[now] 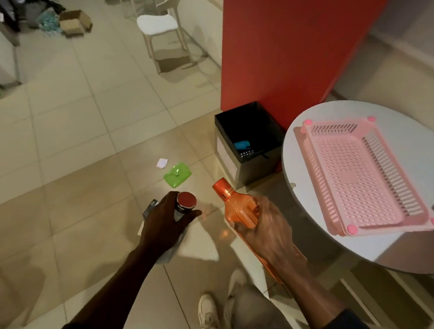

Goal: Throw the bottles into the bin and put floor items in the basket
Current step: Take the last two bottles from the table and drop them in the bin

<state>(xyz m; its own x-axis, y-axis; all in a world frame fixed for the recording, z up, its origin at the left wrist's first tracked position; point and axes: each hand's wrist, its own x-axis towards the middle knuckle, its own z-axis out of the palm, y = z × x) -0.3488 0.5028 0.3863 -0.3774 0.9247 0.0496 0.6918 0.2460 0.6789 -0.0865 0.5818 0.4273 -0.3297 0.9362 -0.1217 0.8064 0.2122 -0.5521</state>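
Two bottles in hand, none binned yet. Largest first: pink basket [361, 177] on the round table [312, 144], empty; black bin [247, 133] on the floor by the red wall, mouth narrow. Orange bottle [236, 208] clasped by right hand [267, 232], neck toward bin; clear red-capped bottle [183, 213] gripped by left hand [168, 217]. Could clip the rim and roll if tossed together. Green lid [177, 175] and white scrap [162, 163] underfoot: slip hazard, easily missed.
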